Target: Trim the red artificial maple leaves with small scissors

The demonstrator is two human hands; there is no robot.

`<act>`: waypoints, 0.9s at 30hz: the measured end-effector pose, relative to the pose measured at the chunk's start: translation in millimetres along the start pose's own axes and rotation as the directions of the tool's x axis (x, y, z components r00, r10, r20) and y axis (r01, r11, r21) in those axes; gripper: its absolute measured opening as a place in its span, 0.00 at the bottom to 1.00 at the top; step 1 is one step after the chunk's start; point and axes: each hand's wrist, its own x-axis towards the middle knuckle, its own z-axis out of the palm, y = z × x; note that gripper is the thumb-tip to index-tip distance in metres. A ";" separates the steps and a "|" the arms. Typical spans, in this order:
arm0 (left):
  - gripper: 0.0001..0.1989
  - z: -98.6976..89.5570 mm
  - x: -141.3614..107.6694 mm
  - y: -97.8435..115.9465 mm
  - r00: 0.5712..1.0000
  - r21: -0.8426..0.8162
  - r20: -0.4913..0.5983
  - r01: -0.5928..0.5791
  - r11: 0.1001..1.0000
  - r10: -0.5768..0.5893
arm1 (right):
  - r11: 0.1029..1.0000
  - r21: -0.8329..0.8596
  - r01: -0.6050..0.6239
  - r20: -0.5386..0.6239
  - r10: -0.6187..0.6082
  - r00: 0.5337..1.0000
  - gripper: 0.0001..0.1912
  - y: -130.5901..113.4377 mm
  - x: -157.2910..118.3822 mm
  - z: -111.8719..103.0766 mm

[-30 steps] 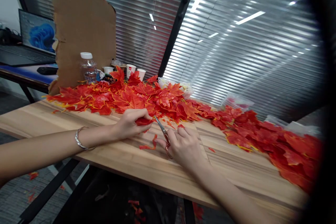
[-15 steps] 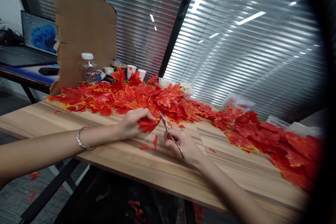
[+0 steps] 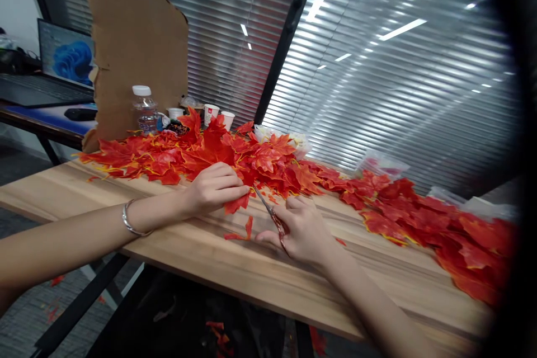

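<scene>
The head view shows the left hand (image 3: 218, 187) over the wooden table (image 3: 180, 251), with its fingers bent closed on a red leaf (image 3: 237, 205). Most of the leaf is hidden by the fingers; the visible part hangs below them, facing the table's near edge. The right hand (image 3: 304, 229) is curled around a pair of scissors (image 3: 273, 218), its thumb stretched out toward the left hand; which fingers pass through the handle loops cannot be told. The blades slant away from the near edge and to the left, looking closed or almost so. Their tip is just beside the held leaf, and whether it touches cannot be made out. The leaf thus lies between the two hands, in the left one's grip and short of the right one's knuckles.

Narrow red scraps (image 3: 241, 232) lie on the tabletop between the hands and the near edge. Beyond the hands, a heap of red leaves (image 3: 205, 151) spreads along the far edge from the left corner, and more leaves (image 3: 423, 221) run down toward the right end. Behind the heap stand a clear bottle (image 3: 145, 114), paper cups (image 3: 211, 114) and an upright cardboard sheet (image 3: 140, 50). A silver bracelet (image 3: 131, 219) circles the left wrist.
</scene>
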 end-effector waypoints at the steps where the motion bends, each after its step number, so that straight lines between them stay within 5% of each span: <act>1: 0.10 -0.1 0.1 -0.4 1.000 0.011 0.002 -0.008 1.000 0.008 | 1.000 -0.021 0.009 -0.011 -0.010 1.000 0.24 0.6 -0.5 -0.3; 17: 0.10 -0.1 0.2 1.7 0.999 0.030 0.031 -0.032 0.999 0.031 | 0.988 -0.147 0.051 -0.094 -0.065 0.993 0.21 2.9 -2.9 4.7; 22: 0.09 0.2 -0.5 1.7 1.000 0.016 0.026 -0.015 1.000 0.015 | 0.996 0.079 -0.029 -0.049 0.033 0.998 0.21 -1.7 -1.5 7.1; 27: 0.09 1.2 1.4 3.5 1.000 0.006 0.010 -0.006 1.000 0.006 | 0.913 0.368 -0.175 0.002 0.188 0.982 0.22 2.7 0.7 5.4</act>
